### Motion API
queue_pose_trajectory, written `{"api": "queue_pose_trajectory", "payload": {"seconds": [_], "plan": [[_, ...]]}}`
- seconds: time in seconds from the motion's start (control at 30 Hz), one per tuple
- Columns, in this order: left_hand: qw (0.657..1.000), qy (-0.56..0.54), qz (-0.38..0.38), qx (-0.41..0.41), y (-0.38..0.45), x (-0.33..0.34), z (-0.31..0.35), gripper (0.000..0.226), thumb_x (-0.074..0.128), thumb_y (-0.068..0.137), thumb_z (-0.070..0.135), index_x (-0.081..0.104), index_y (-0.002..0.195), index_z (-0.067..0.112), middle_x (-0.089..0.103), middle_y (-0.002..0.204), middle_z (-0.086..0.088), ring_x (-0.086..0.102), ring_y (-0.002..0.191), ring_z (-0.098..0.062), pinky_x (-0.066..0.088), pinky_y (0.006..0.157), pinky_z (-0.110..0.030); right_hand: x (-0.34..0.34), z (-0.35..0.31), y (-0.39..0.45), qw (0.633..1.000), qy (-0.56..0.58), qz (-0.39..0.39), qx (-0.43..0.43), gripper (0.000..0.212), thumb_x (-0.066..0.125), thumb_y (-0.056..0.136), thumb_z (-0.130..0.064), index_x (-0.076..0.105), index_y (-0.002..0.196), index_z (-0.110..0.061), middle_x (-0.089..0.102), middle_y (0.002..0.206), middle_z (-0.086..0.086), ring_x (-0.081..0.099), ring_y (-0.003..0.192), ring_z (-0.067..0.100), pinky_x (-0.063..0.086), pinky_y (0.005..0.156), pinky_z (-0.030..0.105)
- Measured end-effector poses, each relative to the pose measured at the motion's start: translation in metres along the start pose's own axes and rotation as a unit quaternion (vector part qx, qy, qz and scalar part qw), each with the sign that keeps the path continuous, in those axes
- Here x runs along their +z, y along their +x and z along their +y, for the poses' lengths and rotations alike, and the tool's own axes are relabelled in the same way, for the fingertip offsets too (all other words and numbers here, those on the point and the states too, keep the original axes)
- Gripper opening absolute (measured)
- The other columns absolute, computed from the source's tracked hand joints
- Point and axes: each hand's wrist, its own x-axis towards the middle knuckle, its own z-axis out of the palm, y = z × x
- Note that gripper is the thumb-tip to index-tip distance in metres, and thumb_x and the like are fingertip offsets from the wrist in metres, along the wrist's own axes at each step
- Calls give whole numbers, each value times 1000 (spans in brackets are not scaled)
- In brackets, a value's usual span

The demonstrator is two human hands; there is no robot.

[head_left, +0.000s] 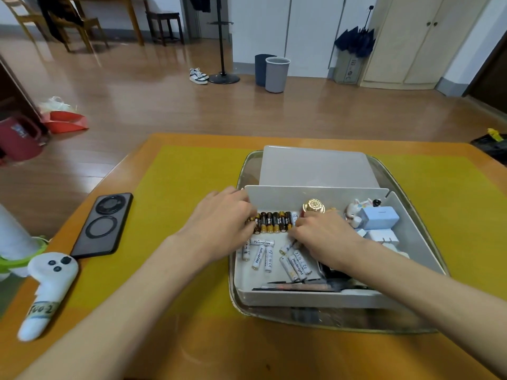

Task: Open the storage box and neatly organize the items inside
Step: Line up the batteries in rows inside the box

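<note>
Your left hand point(219, 223) reaches in from seven o'clock, palm down, knuckles raised, fingertips curled against the left end of a row of black-and-gold batteries point(271, 222). Your right hand point(323, 237) comes from five o'clock, also palm down, fingers bent onto the right end of the same row, so the two hands press the row together from both sides. Whether either thumb is hooked under a battery cannot be told.

That row stands side by side along the far wall of the open white storage box point(315, 298), which sits in a clear tray point(247, 311) at three o'clock on the yellow mat point(178, 187). The box's lid point(315, 167) lies flat just beyond it, at twelve o'clock. Loose white batteries point(274, 256) lie scattered at mixed angles nearer you, several printed "Heybright". Just right of the row a gold ornate cap point(313, 206) shows above your right hand. At the box's two o'clock corner rest a small rabbit figure point(356, 208) and a pale blue charger point(380, 217).

On the mat at nine o'clock lies a dark phone point(105, 224) face down. Near it, at eight o'clock, a white controller point(45, 292) wears a taped label with handwriting, too blurred to read surely.
</note>
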Motion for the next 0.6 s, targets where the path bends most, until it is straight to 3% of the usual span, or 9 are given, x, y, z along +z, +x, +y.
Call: {"api": "queue_pose_trajectory", "payload": {"seconds": [0.1,0.27,0.4,0.6], "plan": [[1000,-7,-5,7,-8,-2,0,28,48,97,38,68,112,27,60,112,7,48,103,-16,40,86,-35,0,-1,1,1000,-1,2,-16,22,50,88,-7,64,101,-19,65,98,1,58,104,27,34,55,34],[999,-13,-10,34,-7,-1,8,29,48,97,36,67,116,25,61,110,6,51,106,-16,39,90,-34,0,7,-4,999,18,30,-16,17,52,94,-19,60,108,-26,64,97,-9,48,104,19,52,63,38],[998,-4,-37,46,0,3,16,23,50,96,33,68,109,25,62,103,5,54,102,-16,39,89,-34,-2,7,-3,999,30,12,-16,19,53,95,-28,66,109,-26,61,101,-8,47,108,18,50,63,38],[990,73,-101,60,14,9,25,7,57,91,24,61,88,29,66,96,4,61,99,-21,35,101,-41,0,-2,4,999,-22,7,-41,13,58,89,-17,67,99,-16,64,100,-2,48,106,22,36,57,35]]}}
